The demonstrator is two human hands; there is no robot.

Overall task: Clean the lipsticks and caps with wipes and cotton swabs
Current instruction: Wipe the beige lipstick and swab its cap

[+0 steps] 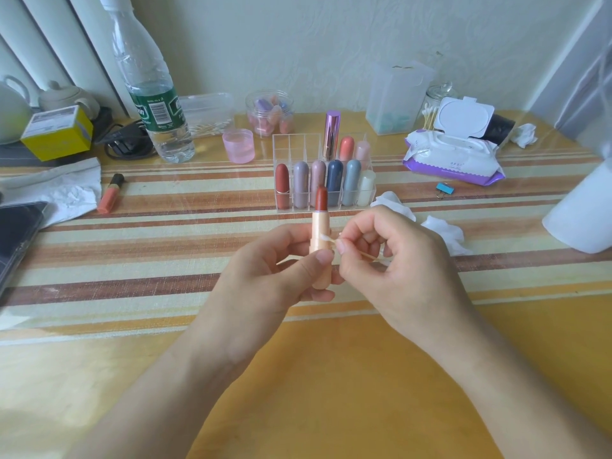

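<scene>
Near the middle of the surface (159, 260), which is covered by a striped cloth, both hands are raised close together with their fingers nearly meeting. The left hand (281, 266) grips the lower part of an uncapped lipstick (320, 226), fingers curled round its peach tube and thumb laid across the front. The tube stands upright, and its red-brown bullet rises clear above the fingers. The right hand (397, 260), just right of it, pinches a cotton swab (328, 239) between thumb and forefinger. The swab's white tip touches the right side of the tube about halfway up, and its stick runs back to the right under the curled fingers. Directly beyond the lipstick stands a clear organizer (298, 147). Capped lipsticks fill its near row, a few more stand in the far right compartments, and its far left compartments show bare. To the right of the hands lie crumpled wipes (443, 231), with a blue binder clip (445, 189) beyond them. Farther right and back sits a purple wipes pack (453, 157) with its lid flipped up. To the left, well apart from the hands, an orange lip gloss (111, 193) lies on the cloth. A water bottle (152, 94) stands at the far left, with a pink cup (238, 145) beside it.
</scene>
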